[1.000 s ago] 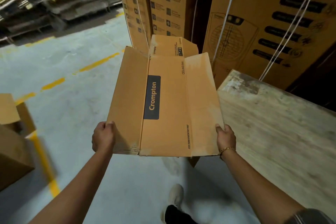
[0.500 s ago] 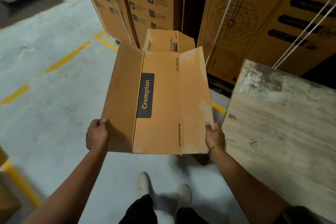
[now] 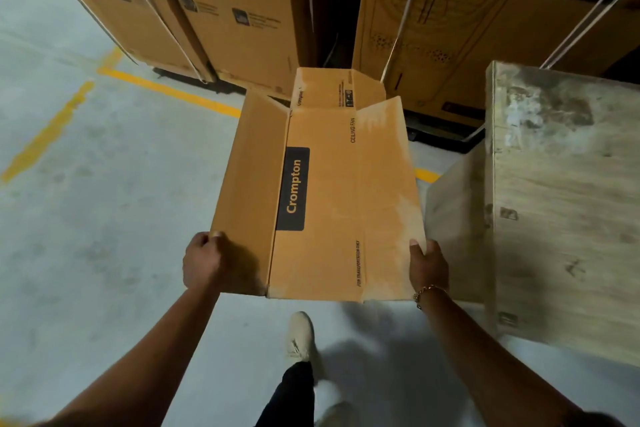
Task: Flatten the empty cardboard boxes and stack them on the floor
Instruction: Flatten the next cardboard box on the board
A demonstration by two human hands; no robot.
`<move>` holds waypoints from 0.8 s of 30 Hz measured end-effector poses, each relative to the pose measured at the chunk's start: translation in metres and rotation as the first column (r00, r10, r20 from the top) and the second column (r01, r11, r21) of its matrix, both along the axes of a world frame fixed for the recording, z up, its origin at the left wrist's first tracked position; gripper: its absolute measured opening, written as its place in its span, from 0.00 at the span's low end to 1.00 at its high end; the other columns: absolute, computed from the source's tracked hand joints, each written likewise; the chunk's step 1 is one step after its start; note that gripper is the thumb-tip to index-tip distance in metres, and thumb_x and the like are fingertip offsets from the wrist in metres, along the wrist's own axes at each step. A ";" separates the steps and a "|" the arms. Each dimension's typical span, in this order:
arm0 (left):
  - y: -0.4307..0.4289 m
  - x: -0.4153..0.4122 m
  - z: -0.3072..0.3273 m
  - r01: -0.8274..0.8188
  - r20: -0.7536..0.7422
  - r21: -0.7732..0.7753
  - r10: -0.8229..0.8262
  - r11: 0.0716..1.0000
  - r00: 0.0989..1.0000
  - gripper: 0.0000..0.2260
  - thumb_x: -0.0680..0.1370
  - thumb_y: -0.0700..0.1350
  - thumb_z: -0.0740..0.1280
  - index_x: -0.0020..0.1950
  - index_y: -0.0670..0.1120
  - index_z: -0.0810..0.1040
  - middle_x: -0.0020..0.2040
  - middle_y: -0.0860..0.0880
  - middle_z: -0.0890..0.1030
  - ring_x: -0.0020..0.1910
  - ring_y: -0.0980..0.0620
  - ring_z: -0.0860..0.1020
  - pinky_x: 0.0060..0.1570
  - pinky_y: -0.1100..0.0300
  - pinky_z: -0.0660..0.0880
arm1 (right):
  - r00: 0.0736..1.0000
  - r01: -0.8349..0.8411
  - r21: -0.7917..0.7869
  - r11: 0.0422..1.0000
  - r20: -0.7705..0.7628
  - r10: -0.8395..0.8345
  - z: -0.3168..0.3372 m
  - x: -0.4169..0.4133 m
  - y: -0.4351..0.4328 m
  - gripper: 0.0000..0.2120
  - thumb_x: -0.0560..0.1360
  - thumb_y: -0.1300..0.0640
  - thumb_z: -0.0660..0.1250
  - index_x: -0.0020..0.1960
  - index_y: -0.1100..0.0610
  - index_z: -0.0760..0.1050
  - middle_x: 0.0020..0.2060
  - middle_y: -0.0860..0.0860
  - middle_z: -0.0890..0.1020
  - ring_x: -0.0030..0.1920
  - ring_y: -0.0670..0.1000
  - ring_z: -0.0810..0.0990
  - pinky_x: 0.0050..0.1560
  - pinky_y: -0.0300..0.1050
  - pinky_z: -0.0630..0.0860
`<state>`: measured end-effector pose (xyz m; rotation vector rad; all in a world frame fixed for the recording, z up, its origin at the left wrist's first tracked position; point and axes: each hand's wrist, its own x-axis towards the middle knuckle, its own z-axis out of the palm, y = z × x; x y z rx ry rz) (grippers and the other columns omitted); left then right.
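The left grip (image 3: 202,262) is curled round the near left corner of a flattened Crompton ceiling fan box (image 3: 329,201); the right grip (image 3: 427,265) pinches the near right corner, thumb on top. The box hangs roughly level above the grey floor (image 3: 104,218), left panel tilted up, beside a worn plywood crate (image 3: 561,201), tall strapped cartons (image 3: 242,10) beyond

Most fingers of the left hand (image 3: 202,262) and right hand (image 3: 427,265) are hidden beneath the flat brown cardboard box (image 3: 322,204). The tall printed brown cartons (image 3: 221,10) run off the top edge, and their small print is too blurred to read. The pale wooden crate (image 3: 561,201) is cut off by the right edge, and a light shoe (image 3: 332,412) at bottom centre is smeared.
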<state>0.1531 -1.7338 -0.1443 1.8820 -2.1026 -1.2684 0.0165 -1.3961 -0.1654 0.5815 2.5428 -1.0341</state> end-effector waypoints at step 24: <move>-0.071 -0.036 -0.539 0.132 -0.030 0.219 -0.129 0.967 0.991 0.10 0.82 0.45 0.62 0.56 0.41 0.78 0.52 0.40 0.81 0.53 0.39 0.79 0.59 0.46 0.76 | 0.971 0.087 -0.027 0.996 0.227 -0.079 -0.509 -0.017 -0.024 0.13 0.77 0.64 0.60 0.59 0.67 0.75 0.55 0.66 0.78 0.52 0.63 0.76 0.51 0.52 0.69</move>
